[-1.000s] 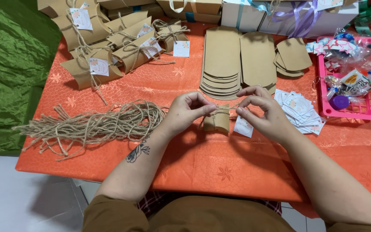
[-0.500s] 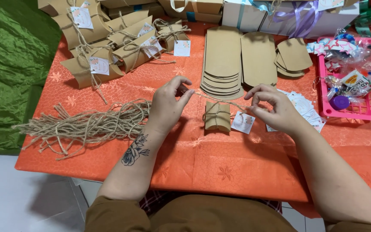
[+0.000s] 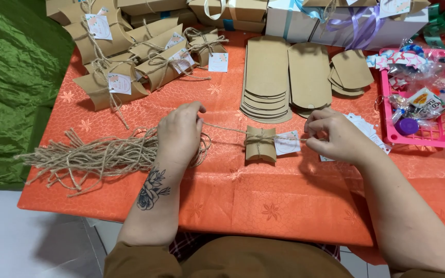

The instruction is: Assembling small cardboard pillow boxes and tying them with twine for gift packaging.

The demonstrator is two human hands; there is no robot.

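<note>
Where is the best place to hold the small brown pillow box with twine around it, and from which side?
Probably grip the pillow box across its two flat faces near the bottom edge, coming from the near side: twine crosses its top, pulled taut by left hand and right hand.

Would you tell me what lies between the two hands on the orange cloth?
In the head view, a small kraft pillow box with a tag, its twine stretched from the left hand to the right hand.

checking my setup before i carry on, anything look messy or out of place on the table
Mostly tidy. The loose twine bundle sprawls past the table's left edge, frayed ends hanging over. The small kraft box sits upright between both hands, twine taut.
</note>
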